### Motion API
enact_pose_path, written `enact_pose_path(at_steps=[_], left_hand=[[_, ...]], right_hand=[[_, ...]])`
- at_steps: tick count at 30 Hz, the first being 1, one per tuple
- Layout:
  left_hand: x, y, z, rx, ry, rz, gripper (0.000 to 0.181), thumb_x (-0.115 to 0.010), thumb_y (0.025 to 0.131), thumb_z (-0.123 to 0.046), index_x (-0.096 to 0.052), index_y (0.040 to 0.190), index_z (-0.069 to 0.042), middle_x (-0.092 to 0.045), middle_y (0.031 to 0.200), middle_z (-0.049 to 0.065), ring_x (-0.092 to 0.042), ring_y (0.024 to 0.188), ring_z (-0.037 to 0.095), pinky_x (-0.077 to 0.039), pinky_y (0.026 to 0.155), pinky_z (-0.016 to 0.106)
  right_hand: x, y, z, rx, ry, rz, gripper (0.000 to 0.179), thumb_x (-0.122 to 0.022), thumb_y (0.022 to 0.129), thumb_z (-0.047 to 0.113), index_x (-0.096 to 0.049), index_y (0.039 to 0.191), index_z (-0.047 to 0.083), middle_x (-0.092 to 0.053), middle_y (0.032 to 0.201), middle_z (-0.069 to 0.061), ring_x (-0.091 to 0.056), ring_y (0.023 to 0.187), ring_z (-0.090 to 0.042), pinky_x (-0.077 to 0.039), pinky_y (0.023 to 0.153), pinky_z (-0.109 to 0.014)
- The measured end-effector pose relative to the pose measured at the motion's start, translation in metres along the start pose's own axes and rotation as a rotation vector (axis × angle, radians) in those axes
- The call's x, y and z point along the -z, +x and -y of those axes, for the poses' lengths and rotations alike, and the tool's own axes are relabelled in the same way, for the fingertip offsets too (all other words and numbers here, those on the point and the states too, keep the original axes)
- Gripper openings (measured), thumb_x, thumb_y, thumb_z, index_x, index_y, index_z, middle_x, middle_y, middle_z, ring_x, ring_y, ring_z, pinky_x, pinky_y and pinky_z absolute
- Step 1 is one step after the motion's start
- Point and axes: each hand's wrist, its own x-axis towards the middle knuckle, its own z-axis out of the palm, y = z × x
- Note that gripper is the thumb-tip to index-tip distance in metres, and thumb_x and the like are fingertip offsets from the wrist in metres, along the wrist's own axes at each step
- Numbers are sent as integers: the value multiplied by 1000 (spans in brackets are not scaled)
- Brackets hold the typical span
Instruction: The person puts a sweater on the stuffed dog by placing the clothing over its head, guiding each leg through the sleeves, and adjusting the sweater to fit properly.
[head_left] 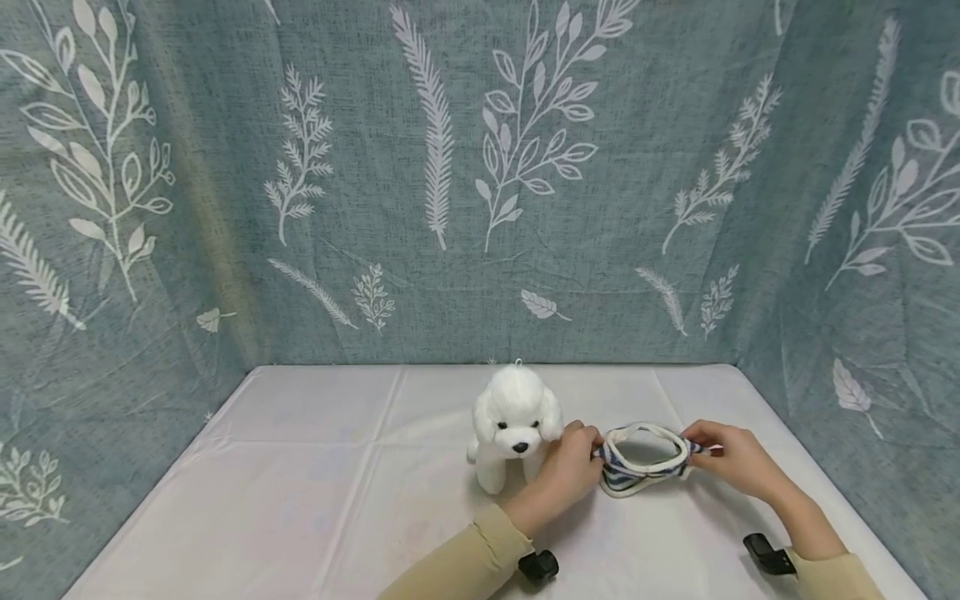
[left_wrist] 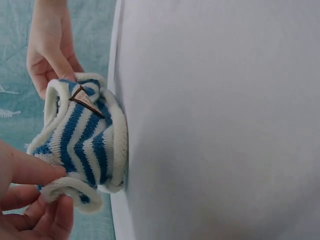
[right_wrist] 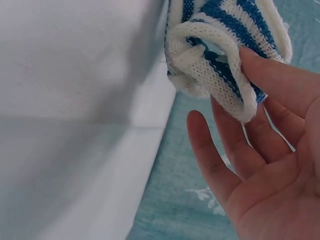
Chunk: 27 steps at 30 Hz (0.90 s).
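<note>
A small blue-and-white striped knit sweater (head_left: 628,480) is stretched between both hands at the right of the table, its rolled white opening facing up. My left hand (head_left: 570,462) pinches one sleeve between thumb and fingers; in the left wrist view that sleeve's cream cuff curls over the fingertips. At the opposite side, my right hand (head_left: 738,458) pinches the other sleeve, whose open cuff (right_wrist: 215,75) shows in the right wrist view. A triangular brown-edged patch (left_wrist: 86,101) is on the knit. Just left of the sweater stands a white plush dog (head_left: 517,408), partly covered by my left hand.
A white cloth (head_left: 322,475) with fold creases covers the table. Blue-green leaf-print fabric (head_left: 465,183) hangs behind it and along both sides. Each wrist wears a black camera (head_left: 538,567) on a strap.
</note>
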Motion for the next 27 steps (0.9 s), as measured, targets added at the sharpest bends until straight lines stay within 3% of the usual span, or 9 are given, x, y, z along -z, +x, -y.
enact_pose_path(at_steps=[7, 18, 27], left_hand=[[4, -3, -8, -136, 30, -84, 10, -68, 78, -5, -69, 88, -7, -54, 77, -2, -46, 65, 1, -39, 58, 10], [17, -3, -24, -288, 74, -179, 6, -67, 81, -6, -65, 86, -8, -53, 78, -1, -47, 67, 3, -39, 61, 7], [36, -3, -40, -314, 97, -248, 5, -65, 84, -10, -63, 88, -11, -58, 85, -3, -52, 78, 9, -41, 68, 13]], right_hand=[[13, -3, 6, -7, 15, 3, 17, -74, 82, 21, -68, 97, 17, -69, 95, 2, -62, 85, 0, -53, 73, -21], [34, -6, 11, 6, 71, 22, 21, -71, 84, 27, -68, 102, 15, -69, 95, 2, -63, 82, 3, -53, 70, -22], [52, -4, 31, 56, 64, -35, 20, -70, 87, 23, -68, 105, 16, -69, 100, 0, -60, 86, 7, -53, 73, -21]])
